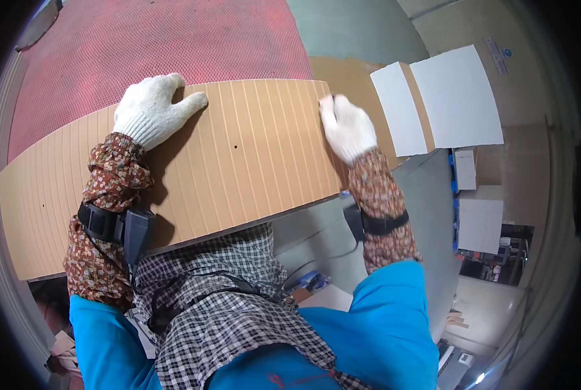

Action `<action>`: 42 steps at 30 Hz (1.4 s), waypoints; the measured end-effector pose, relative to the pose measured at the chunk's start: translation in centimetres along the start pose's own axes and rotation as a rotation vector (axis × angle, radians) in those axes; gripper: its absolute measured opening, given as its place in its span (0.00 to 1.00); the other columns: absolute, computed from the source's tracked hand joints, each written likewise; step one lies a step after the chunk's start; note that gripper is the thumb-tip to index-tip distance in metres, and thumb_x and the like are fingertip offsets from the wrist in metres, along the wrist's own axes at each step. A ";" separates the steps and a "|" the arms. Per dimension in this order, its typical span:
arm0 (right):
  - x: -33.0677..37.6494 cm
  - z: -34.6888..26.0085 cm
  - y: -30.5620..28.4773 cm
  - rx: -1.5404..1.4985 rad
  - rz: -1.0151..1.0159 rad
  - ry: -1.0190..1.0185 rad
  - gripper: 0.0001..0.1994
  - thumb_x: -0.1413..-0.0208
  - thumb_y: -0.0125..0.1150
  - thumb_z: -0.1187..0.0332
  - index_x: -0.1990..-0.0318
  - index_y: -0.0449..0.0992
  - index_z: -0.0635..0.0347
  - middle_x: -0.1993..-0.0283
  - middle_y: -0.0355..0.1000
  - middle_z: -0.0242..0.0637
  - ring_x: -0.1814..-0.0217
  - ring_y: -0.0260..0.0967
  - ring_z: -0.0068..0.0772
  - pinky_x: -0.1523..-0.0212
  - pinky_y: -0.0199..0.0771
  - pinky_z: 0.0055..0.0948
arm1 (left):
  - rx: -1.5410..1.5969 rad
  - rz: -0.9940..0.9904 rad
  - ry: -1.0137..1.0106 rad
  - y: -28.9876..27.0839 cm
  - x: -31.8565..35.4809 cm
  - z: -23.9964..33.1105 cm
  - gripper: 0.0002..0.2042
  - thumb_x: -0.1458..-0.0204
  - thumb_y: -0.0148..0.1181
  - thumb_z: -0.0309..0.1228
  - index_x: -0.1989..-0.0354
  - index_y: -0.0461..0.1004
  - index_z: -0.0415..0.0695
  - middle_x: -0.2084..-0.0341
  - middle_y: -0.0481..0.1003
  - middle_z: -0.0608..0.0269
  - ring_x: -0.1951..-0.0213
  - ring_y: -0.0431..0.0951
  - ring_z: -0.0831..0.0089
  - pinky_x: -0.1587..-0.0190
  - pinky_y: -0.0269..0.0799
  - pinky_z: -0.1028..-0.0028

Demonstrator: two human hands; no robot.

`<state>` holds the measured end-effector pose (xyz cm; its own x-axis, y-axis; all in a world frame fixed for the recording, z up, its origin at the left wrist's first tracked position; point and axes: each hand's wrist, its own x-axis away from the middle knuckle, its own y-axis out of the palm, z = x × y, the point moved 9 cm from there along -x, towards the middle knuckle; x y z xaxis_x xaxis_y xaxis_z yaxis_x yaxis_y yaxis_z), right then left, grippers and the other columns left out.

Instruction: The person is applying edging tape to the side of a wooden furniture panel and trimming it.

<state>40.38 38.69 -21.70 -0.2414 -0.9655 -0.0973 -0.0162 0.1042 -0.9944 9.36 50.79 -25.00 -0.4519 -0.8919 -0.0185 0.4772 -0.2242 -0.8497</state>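
A long tan board (251, 162) with parallel grooves and small dark holes lies across in front of me. At its far edge rests my left hand (148, 107), in a white knit glove, the thumb spread apart from the fingers and lying over the board. My right hand (351, 130), gloved the same way, is at the board's right end near the far corner. Its fingers are curled together against that edge; a small pale bit shows at the fingertips, too small to name.
Red mesh matting (173, 39) covers the surface beyond the board. On the right, white panels (456, 97) lie on a brown sheet (342, 71). More white pieces (479, 224) stand farther right, beside blue parts. Dark straps with boxy devices (137, 234) sit on both forearms.
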 end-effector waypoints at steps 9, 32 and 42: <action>19.0 -0.4 -2.0 0.031 -0.193 0.180 0.17 0.28 0.50 0.57 0.63 0.75 0.61 0.68 0.78 0.54 0.64 0.78 0.61 0.62 0.78 0.54 | -0.010 -0.001 -0.008 -0.5 1.5 -1.2 0.29 0.43 0.60 0.57 0.58 0.82 0.38 0.71 0.82 0.50 0.68 0.84 0.60 0.60 0.80 0.61; 18.9 -3.2 -3.1 0.018 -0.034 0.021 0.08 0.31 0.55 0.66 0.53 0.76 0.57 0.66 0.74 0.43 0.69 0.78 0.49 0.71 0.78 0.44 | -0.012 -0.008 -0.010 0.7 1.3 -0.8 0.30 0.42 0.59 0.60 0.58 0.83 0.39 0.68 0.83 0.51 0.66 0.85 0.60 0.60 0.82 0.62; 10.1 -2.3 -1.9 -0.022 -0.006 0.036 0.14 0.30 0.53 0.59 0.64 0.74 0.60 0.72 0.77 0.52 0.70 0.78 0.57 0.68 0.78 0.50 | -0.040 0.007 -0.019 0.9 -0.5 -0.4 0.28 0.42 0.60 0.57 0.60 0.82 0.38 0.71 0.82 0.51 0.68 0.84 0.61 0.60 0.82 0.61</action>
<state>35.77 29.32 -20.67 -0.2755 -0.9571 -0.0896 -0.0393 0.1044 -0.9938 9.72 51.17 -25.98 -0.4343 -0.9006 -0.0151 0.4495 -0.2021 -0.8701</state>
